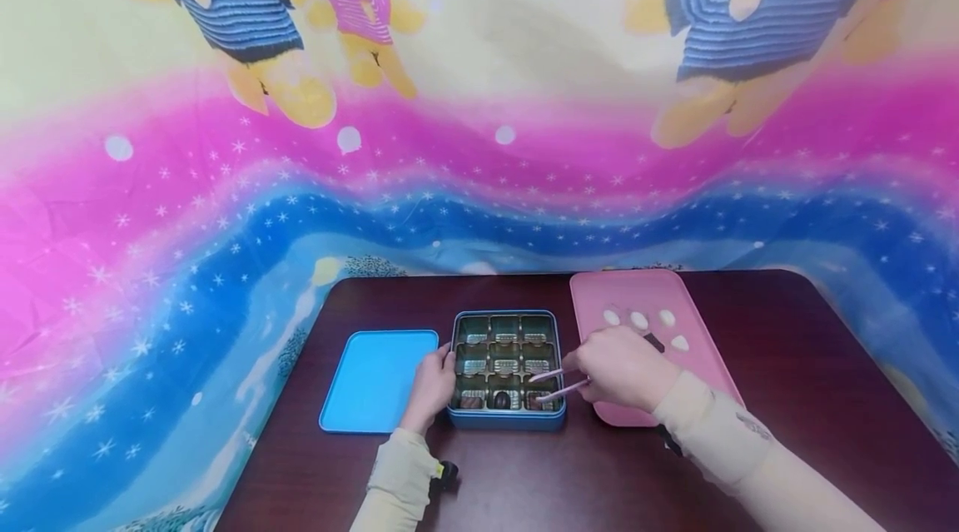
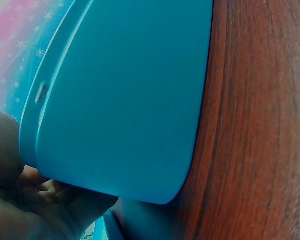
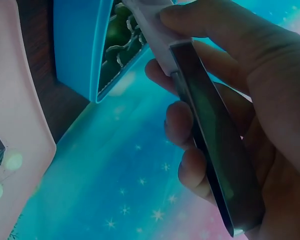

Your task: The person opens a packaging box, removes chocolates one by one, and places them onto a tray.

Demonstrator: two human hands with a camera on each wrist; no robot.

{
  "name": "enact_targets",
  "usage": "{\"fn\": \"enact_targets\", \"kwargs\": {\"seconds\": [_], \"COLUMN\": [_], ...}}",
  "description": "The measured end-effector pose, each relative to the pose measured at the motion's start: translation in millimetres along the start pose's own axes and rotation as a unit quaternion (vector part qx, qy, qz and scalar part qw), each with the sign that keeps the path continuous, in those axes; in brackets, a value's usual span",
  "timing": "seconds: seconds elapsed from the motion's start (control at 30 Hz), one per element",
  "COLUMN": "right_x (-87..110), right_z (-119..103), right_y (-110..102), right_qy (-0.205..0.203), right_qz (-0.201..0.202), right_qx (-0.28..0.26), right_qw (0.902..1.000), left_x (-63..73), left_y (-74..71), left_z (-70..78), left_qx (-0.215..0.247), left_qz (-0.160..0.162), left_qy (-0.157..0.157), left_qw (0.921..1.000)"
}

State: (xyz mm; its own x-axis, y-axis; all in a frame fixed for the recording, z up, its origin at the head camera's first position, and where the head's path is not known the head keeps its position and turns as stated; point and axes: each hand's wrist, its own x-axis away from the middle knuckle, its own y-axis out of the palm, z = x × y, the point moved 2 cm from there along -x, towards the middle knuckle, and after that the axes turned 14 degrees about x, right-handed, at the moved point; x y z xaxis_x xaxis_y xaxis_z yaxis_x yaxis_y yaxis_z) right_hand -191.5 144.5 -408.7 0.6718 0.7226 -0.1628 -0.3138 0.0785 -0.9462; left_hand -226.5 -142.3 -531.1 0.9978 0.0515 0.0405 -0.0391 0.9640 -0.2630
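Note:
A blue square tin (image 1: 506, 424) with a gold compartment insert stands mid-table. Its front row holds chocolates: a brown one (image 1: 472, 402) at left, a dark round one (image 1: 503, 400) in the middle, another brown one (image 1: 535, 400) at right. My left hand (image 1: 430, 386) grips the tin's left side, its fingers against the wall in the left wrist view. My right hand (image 1: 625, 367) holds tongs (image 3: 215, 135) with pink arms and a dark, shiny handle. The tong tips are apart, over the tin's right column, the lower tip at the front-right chocolate. Whether they touch it, I cannot tell.
Left of the tin lies a light blue lid (image 1: 382, 382). A pink tray (image 1: 704, 307) at right bears several white pieces (image 1: 639, 321) and a dark ridged chocolate (image 1: 654, 341). Behind the dark wooden table (image 1: 569, 482) hangs a printed cloth (image 1: 479, 166).

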Motion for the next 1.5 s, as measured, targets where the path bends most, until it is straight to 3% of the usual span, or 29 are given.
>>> {"fn": "enact_targets", "kwargs": {"seconds": [0.5,0.9,1.3,1.5], "right_x": [-22.6,-45.4,-53.1,-54.1], "right_z": [-10,-28,-39,-40], "right_y": [7,-2,-7,-6], "right_qy": [-0.056,-0.111,-0.117,-0.119], "right_qz": [-0.032,-0.053,-0.027,-0.044], "right_qx": [0.059,0.179,0.22,0.222], "right_qw": [0.9961,0.9761,0.9681,0.9669], "left_x": [0.3,-0.9,0.0,0.5], "left_y": [0.6,0.5,1.6,0.7], "left_z": [1.0,-3.0,-0.4,0.6], "left_qx": [0.011,0.006,0.006,0.007], "left_qz": [-0.001,-0.003,-0.001,-0.003], "left_qy": [-0.006,-0.001,-0.001,0.0], "left_qw": [0.9999,1.0,1.0,1.0]}}
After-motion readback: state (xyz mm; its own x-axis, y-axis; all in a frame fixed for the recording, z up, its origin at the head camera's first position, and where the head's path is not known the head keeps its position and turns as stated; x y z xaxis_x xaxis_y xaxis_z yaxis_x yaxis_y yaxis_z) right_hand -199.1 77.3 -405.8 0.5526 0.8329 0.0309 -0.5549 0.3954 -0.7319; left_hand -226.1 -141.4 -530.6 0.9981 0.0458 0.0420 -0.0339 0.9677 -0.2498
